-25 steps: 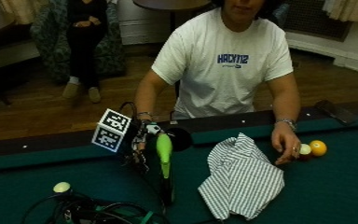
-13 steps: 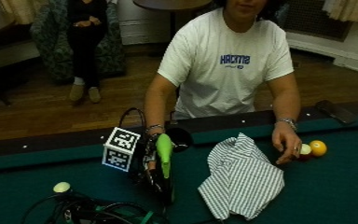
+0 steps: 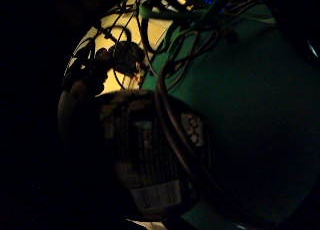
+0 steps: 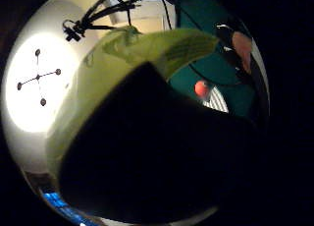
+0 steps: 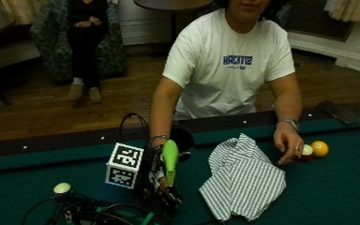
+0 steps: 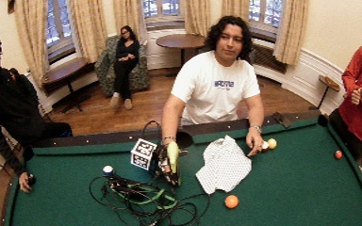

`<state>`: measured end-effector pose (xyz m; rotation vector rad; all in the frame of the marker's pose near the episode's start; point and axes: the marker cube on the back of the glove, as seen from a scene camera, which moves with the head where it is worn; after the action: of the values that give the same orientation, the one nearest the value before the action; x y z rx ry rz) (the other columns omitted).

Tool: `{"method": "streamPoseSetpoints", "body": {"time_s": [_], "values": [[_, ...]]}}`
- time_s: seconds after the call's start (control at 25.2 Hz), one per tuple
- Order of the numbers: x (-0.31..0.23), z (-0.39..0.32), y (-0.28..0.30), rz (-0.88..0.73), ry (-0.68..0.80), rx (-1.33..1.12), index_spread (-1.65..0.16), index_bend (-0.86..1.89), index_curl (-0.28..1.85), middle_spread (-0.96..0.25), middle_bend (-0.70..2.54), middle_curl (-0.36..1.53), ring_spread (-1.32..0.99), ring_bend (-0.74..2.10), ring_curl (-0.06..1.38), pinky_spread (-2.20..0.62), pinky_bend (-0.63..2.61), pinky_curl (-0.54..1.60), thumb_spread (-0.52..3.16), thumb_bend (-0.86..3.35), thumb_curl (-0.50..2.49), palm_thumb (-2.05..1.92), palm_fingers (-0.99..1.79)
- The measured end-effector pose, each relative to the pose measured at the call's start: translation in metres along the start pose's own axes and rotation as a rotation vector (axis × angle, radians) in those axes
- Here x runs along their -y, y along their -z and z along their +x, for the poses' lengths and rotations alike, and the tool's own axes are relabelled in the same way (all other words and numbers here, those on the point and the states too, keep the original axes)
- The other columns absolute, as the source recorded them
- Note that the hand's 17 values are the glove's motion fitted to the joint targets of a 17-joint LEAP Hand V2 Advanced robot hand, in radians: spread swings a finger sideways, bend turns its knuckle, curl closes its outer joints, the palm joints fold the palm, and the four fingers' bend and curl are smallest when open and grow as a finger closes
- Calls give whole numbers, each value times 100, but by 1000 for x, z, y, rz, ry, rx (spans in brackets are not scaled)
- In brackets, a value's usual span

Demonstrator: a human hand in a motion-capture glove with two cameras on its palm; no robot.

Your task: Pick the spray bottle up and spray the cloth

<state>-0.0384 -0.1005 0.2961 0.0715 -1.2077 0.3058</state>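
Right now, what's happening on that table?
Gloved right hand grips the green spray bottle. Striped cloth lies beside it, unsprayed. Nothing between them.

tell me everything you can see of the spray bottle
The spray bottle is light green, plastic by its look, with a printed label visible in the thumb side palm view. It is held about upright above the green table, left of the striped cloth, gripped by the gloved right hand. Its nozzle and lower part are hard to make out.

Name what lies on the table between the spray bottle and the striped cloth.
Nothing: in the outside view, only bare green felt separates the spray bottle, held by the gloved right hand, from the striped cloth.
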Motion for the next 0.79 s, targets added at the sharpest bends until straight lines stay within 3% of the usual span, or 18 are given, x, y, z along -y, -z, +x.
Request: {"method": "streamPoseSetpoints", "body": {"time_s": [0.08, 0.2, 0.4, 0.79], "values": [[3, -2, -4, -19, 14, 16, -27, 16, 27, -10, 35, 41, -18, 70, 39, 0, 28, 34, 90, -6, 37, 42, 77], [2, -8, -7, 12, 50, 48, -30, 26, 31, -14, 43, 43, -17, 64, 37, -1, 16, 30, 91, -3, 37, 45, 104], [-10, -40, -7, 85, 115, 122, -29, 20, 34, -17, 58, 49, -20, 66, 40, -15, 30, 34, 88, 13, 46, 78, 140], [-46, -196, 13, -244, 355, 140, -26, 37, 45, -19, 66, 54, -21, 73, 46, -26, 43, 41, 60, 8, 57, 91, 146]]}}
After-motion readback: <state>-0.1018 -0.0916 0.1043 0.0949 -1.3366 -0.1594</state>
